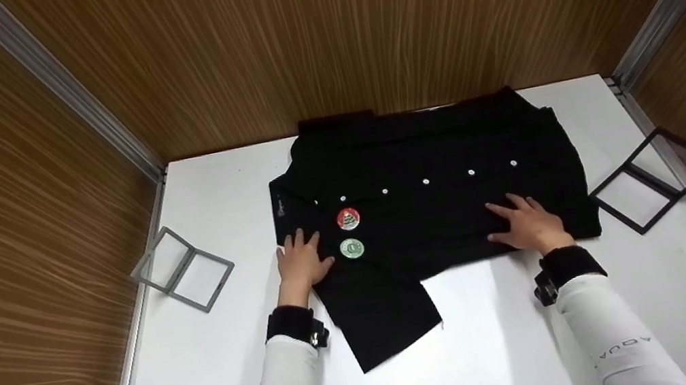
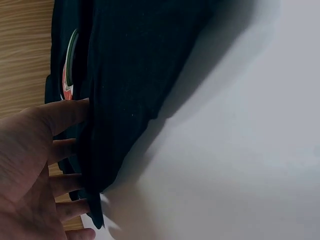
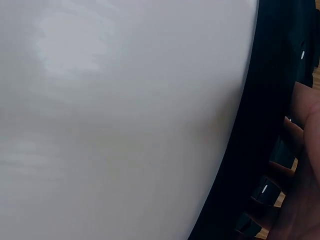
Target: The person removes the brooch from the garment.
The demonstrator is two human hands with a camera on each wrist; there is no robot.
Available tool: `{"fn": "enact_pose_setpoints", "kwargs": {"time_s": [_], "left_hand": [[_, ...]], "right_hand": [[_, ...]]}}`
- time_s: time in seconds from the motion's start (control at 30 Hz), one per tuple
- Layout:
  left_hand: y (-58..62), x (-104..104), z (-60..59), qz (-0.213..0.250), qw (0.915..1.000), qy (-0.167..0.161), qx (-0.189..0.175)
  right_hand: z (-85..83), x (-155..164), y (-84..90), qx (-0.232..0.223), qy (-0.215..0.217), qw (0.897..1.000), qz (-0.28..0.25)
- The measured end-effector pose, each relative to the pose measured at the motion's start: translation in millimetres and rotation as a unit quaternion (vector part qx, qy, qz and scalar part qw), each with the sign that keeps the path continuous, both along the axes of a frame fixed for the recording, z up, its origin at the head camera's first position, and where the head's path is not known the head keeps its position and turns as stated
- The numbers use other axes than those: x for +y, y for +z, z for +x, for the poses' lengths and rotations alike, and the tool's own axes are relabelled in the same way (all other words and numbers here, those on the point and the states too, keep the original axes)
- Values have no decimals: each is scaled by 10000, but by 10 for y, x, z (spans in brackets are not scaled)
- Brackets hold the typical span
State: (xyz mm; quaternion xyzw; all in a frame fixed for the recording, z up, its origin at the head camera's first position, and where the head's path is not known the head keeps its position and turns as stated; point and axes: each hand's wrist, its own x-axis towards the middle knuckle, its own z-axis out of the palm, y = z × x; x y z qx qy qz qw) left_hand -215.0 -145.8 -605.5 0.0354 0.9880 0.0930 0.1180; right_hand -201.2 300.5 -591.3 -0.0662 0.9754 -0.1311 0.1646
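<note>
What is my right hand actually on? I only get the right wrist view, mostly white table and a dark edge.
Observer: Your right hand lies flat, fingers spread, on a black shirt.
Operator: And the other hand?
Observer: The left hand presses flat on the shirt's left side.
Operator: Anything near it?
Observer: Two round badges, red above green, just right of its fingers.

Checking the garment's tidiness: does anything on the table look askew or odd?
One sleeve of the black shirt juts out slantwise toward the table's near edge. Both the left hand and right hand rest flat on the shirt.
</note>
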Motion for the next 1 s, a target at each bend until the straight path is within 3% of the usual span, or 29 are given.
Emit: {"fn": "enact_pose_setpoints", "kwargs": {"time_s": [0.2,0.47,0.63,0.8,1.0], "left_hand": [[-6,18,8,51,9999,-21,115],[43,71,150,376,9972,-235,604],[63,180,212,703,9911,-565,984],[40,314,220,802,9828,-938,1371],[31,450,224,637,9778,-1013,1717]], "right_hand": [[-5,-11,27,-34,-32,10000,36],[35,-252,73,219,-164,9995,134],[64,-521,80,596,177,9978,239],[85,-849,61,831,570,9949,-18],[81,-1153,44,891,891,9908,-486]]}}
